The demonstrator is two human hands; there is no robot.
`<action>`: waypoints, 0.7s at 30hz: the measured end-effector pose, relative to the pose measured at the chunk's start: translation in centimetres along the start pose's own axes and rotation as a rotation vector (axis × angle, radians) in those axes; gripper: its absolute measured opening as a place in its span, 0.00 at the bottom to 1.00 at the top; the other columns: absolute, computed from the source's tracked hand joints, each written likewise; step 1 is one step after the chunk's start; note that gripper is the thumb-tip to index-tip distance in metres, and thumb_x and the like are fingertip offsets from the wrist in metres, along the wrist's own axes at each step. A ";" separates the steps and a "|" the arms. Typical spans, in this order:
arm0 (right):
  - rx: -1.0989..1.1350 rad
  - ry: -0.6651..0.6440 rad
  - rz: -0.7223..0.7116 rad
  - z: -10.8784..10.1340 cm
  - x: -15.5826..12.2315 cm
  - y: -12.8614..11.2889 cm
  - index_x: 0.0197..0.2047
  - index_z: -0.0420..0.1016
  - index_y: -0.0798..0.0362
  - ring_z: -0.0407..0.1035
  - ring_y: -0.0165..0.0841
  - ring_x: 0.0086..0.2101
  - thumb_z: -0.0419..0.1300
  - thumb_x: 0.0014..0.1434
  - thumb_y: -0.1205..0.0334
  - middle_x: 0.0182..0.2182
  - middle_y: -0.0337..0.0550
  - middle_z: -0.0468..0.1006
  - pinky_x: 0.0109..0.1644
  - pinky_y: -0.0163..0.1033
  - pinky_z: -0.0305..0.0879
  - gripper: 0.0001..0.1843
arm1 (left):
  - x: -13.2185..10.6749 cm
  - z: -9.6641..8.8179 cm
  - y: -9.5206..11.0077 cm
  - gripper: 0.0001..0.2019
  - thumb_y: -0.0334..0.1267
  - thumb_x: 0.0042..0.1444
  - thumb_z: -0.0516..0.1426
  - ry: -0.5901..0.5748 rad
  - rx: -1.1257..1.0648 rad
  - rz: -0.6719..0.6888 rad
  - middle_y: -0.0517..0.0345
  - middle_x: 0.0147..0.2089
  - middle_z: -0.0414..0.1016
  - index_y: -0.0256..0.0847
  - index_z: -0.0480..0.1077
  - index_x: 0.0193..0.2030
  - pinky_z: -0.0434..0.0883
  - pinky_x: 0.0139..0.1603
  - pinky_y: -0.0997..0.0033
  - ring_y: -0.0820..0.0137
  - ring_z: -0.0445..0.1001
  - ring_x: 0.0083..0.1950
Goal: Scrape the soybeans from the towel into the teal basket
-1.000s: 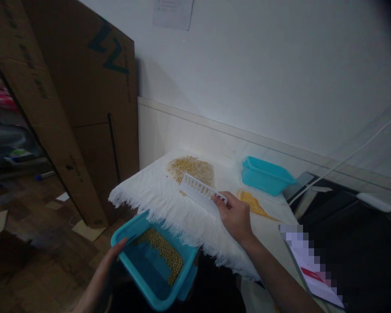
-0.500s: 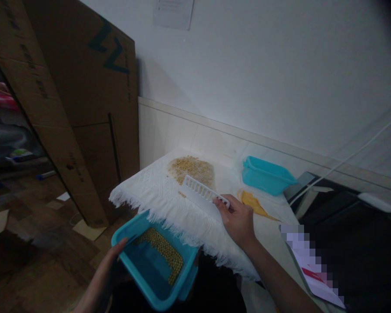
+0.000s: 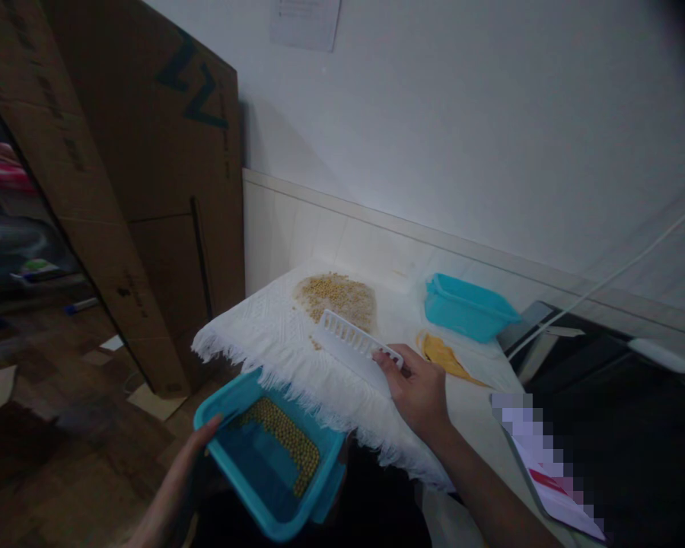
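Observation:
My left hand grips the near-left rim of a blue plastic basin, thumb over the edge and the other fingers hidden beneath. Soybeans lie along one side of its floor. The basin is tilted under the fringed edge of a white cloth. My right hand is closed on the end of a white slotted plastic scraper, which rests on or just over the cloth. Beyond the scraper, a pile of soybeans lies on a pale round patch, and a few loose beans sit near its edge.
A second blue basin stands at the back right, beside a yellow cloth. A tall cardboard box rises on the left. To the right are a white cable and a pixelated flat item. The wall closes off the back.
The scraper and my right hand have shifted very slightly toward me. A few loose beans by the scraper's tip have moved a little. The basin in my left hand stays nearly still.

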State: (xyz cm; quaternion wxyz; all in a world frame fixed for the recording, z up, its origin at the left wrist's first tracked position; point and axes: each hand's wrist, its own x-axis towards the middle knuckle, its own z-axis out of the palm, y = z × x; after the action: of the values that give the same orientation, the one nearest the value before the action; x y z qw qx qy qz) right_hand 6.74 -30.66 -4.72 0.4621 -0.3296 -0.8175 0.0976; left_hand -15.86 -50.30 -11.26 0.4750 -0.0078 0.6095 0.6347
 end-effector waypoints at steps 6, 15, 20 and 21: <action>0.005 -0.024 0.017 0.2 0.0 0.0 0.33 0.81 0.54 0.63 0.26 0.16 0.60 0.67 0.50 0.16 0.34 0.70 0.21 0.30 0.57 0.18 | 0.7 -0.5 0.0 0.31 0.53 0.57 0.63 0.035 0.008 -0.027 0.44 0.33 0.87 0.36 0.74 0.62 0.82 0.35 0.54 0.46 0.86 0.43; 0.027 -0.028 0.048 1.6 0.2 -0.7 0.35 0.82 0.53 0.62 0.26 0.16 0.59 0.66 0.51 0.16 0.34 0.72 0.23 0.31 0.58 0.16 | 0.9 -1.3 -0.2 0.31 0.54 0.56 0.64 0.040 -0.001 0.037 0.43 0.40 0.88 0.40 0.73 0.63 0.82 0.34 0.57 0.48 0.86 0.44; 0.055 -0.026 0.035 2.1 0.2 -1.0 0.34 0.81 0.54 0.66 0.27 0.18 0.59 0.67 0.52 0.19 0.36 0.75 0.24 0.30 0.60 0.16 | 1.0 -1.4 -0.1 0.35 0.56 0.55 0.64 0.034 -0.022 -0.035 0.43 0.40 0.88 0.37 0.71 0.64 0.82 0.33 0.60 0.48 0.85 0.46; 0.057 -0.029 0.027 2.2 0.2 -1.0 0.35 0.81 0.54 0.66 0.27 0.18 0.59 0.67 0.53 0.19 0.36 0.75 0.24 0.30 0.60 0.16 | 1.0 -1.3 -0.1 0.36 0.56 0.56 0.63 0.024 -0.022 -0.054 0.41 0.42 0.88 0.34 0.71 0.65 0.82 0.32 0.62 0.49 0.85 0.47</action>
State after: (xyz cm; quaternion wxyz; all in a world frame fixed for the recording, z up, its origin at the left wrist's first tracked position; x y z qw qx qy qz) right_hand 4.41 -30.95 -5.32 0.4581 -0.3257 -0.8165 0.1319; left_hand -17.11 -50.72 -12.27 0.4845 -0.0370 0.6075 0.6283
